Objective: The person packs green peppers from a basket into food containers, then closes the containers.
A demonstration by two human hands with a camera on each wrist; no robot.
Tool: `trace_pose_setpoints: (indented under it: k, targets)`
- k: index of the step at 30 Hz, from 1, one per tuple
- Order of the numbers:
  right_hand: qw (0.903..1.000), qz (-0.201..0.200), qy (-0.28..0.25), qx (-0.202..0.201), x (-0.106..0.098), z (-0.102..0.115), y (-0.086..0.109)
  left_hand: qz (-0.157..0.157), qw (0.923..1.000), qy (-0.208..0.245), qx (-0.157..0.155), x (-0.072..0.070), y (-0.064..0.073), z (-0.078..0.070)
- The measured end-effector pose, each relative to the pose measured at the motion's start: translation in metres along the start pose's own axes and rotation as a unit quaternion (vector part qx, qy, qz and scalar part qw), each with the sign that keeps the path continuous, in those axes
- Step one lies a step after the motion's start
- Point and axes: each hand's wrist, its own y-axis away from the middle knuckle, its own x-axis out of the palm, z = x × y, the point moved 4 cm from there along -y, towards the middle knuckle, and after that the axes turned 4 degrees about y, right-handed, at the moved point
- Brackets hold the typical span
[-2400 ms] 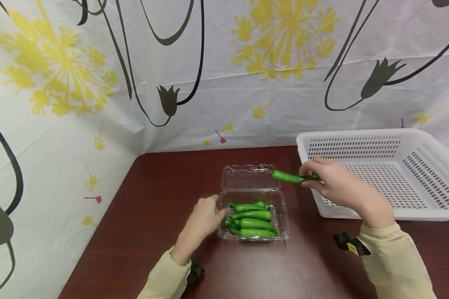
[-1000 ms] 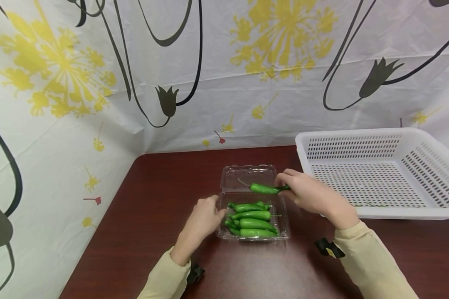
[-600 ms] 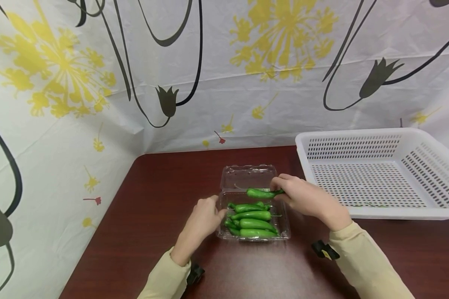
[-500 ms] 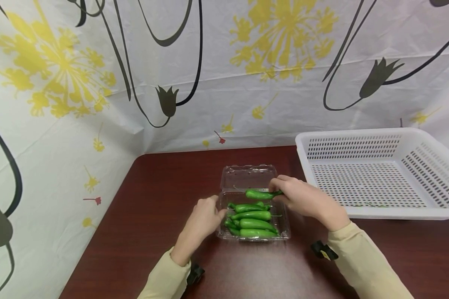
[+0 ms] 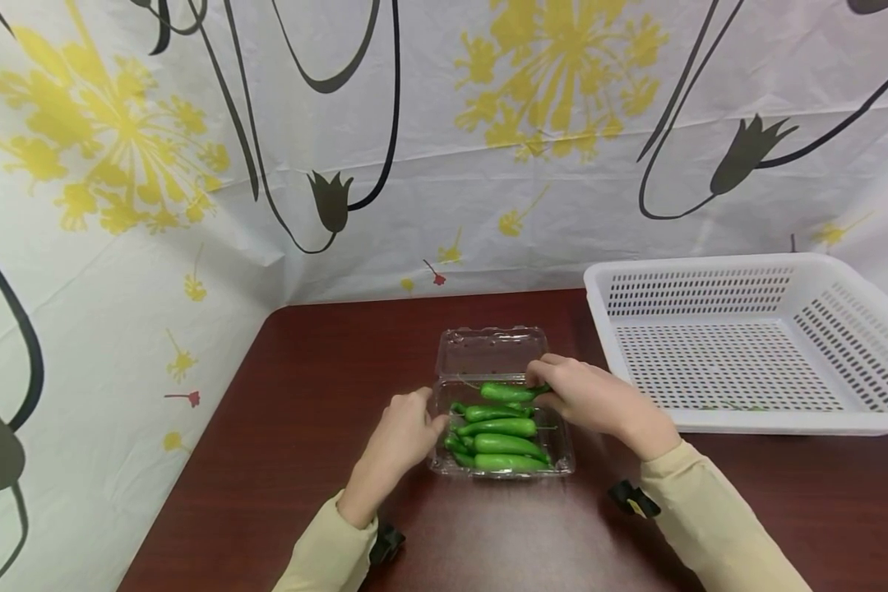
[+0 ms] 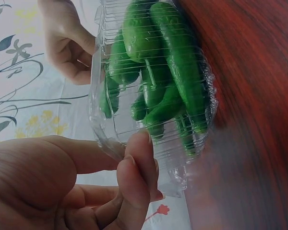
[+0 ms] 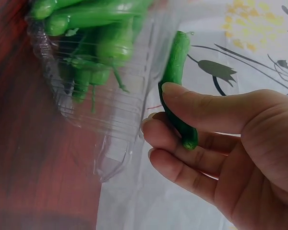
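A clear plastic clamshell container (image 5: pixel 560 448) stands with its lid (image 5: pixel 481 353) tipped back, and several green chili peppers (image 5: pixel 499 427) lie side by side inside. My left hand (image 5: pixel 400 432) grips its left side; in the left wrist view the thumb (image 6: pixel 93 155) and fingertips (image 6: pixel 139 155) meet at the wall. My right hand (image 5: pixel 592 399) pinches one green chili pepper (image 5: pixel 505 392) by its narrow end, above the container's back part. In the right wrist view this pepper (image 7: pixel 175 62) shows between thumb and fingers, at the container's rim.
A large white perforated plastic basket (image 5: pixel 755 421) stands on the right, with thin green bits at its near inside edge. Dark red-brown tabletop (image 5: pixel 326 370) lies under everything. A patterned white cloth (image 5: pixel 444 189) hangs behind and along the left.
My right hand has carried the chili pepper left and down, from beside the basket to over the container's back row. My left hand stays where it was.
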Motion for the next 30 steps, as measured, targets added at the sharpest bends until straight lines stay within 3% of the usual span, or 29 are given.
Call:
trace_pose_setpoints:
  k: [30]
  targets:
    - [0.9967, -0.018, 0.051, -0.061, 0.015, 0.006, -0.006, 0.000, 1.0000, 0.000, 0.001, 0.000, 0.000, 0.001]
